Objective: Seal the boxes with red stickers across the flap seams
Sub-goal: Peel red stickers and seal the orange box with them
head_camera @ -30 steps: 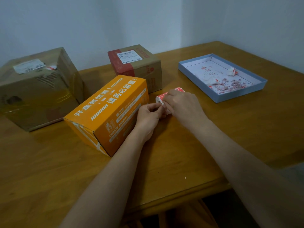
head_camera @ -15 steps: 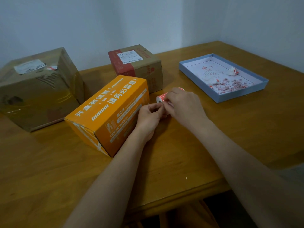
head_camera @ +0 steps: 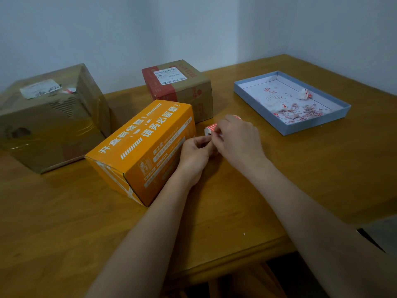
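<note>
An orange box (head_camera: 137, 147) with white print lies on the wooden table (head_camera: 300, 179) at centre left. Just right of it, both hands meet over a small roll of red stickers (head_camera: 210, 129). My right hand (head_camera: 238, 139) covers most of the roll and grips it from above. My left hand (head_camera: 194, 153) pinches at the roll's near end with thumb and fingertips; what it pinches is too small to see. A brown box with a red band and white label (head_camera: 180, 89) stands behind. A large taped brown box (head_camera: 49, 117) stands at far left.
A shallow blue tray (head_camera: 318, 123) at the right holds torn white and red paper scraps. The table's front edge runs below my forearms, with a dark gap under it. White walls close the back and right.
My hands have stayed at the sticker roll. The fingers have shifted slightly on it and the roll has turned a little.
</note>
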`<state>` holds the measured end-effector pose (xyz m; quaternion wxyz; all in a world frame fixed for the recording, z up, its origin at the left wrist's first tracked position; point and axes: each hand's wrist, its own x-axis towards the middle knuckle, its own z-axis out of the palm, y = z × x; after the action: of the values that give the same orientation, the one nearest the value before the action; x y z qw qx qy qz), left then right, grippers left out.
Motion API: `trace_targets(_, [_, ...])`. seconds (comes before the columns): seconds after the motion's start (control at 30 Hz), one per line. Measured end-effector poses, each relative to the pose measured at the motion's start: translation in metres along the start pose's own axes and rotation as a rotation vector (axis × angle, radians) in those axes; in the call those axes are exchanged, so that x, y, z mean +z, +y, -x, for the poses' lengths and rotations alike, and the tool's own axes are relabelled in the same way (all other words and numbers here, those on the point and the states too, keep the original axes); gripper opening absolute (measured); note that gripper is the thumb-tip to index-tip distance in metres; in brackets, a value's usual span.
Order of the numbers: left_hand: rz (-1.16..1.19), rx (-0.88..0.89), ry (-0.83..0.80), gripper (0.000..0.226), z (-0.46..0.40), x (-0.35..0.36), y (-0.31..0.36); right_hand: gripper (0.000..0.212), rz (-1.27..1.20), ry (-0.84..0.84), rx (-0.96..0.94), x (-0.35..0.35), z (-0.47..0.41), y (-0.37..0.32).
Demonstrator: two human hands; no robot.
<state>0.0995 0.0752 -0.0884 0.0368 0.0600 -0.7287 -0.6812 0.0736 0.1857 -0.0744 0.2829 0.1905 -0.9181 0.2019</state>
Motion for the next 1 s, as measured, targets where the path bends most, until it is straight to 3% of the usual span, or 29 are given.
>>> trace_targets(0.53, [-0.027, 0.001, 0.007, 0.016, -0.002, 0.0, -0.003, 0.016, -0.051, -0.045, 0.093, -0.002, -0.001, 0.005])
trace_targets(1.0, [-0.075, -0.008, 0.066, 0.012, -0.009, 0.003, -0.004, 0.008, -0.42, 0.079, 0.3, 0.007, -0.003, 0.018])
